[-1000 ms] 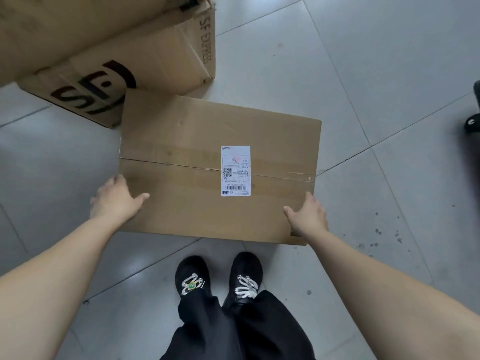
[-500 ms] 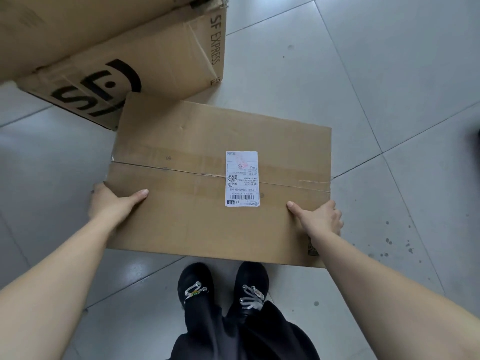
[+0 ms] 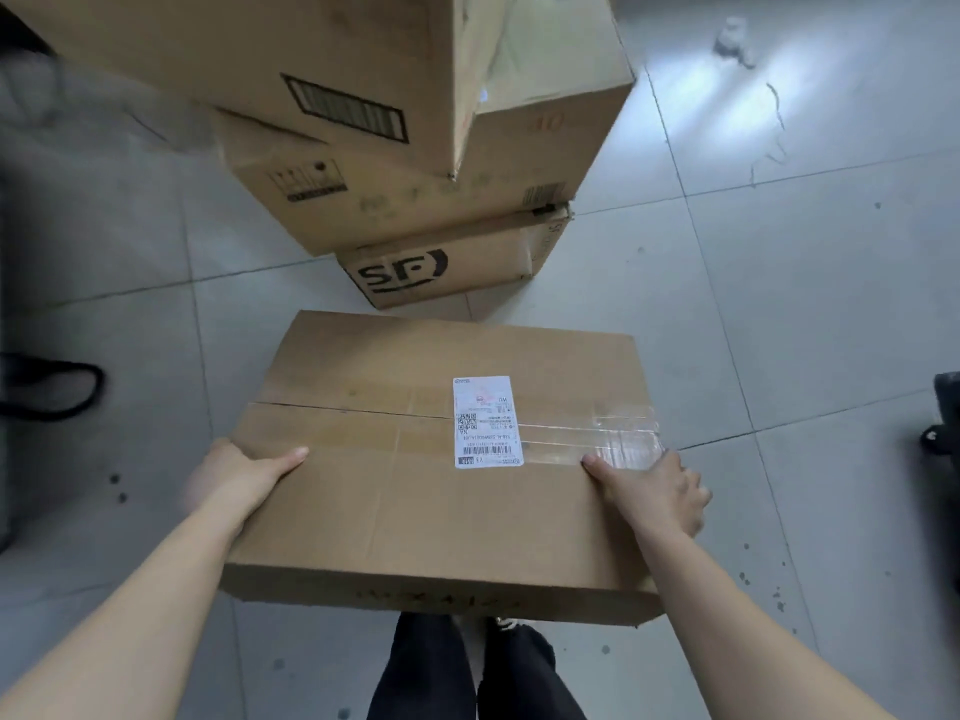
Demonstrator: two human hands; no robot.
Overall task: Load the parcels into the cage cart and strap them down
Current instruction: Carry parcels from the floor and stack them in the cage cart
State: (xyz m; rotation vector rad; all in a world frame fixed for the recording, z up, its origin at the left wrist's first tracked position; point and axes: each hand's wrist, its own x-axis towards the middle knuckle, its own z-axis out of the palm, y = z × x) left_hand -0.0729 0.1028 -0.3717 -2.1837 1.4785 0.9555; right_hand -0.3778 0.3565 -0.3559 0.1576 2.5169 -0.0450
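Observation:
I hold a flat brown cardboard parcel (image 3: 395, 491) with a white shipping label and clear tape on top, raised off the tiled floor in front of my legs. My left hand (image 3: 244, 472) grips its left edge, thumb lying on the top face. My right hand (image 3: 657, 491) grips the right edge near the shiny tape, thumb on top as well. No cage cart or strap is in view.
A stack of three cardboard boxes stands just beyond the parcel: an SF-marked box (image 3: 447, 272) on the floor, a larger box (image 3: 415, 189) on it, and a big box (image 3: 291, 59) on top. A black strap-like loop (image 3: 52, 392) lies at the left; a dark object (image 3: 943, 418) sits at the right edge.
The parcel has come up off the floor toward me, with both hands on its sides. The view has tilted up, so the whole box stack shows and my shoes are hidden.

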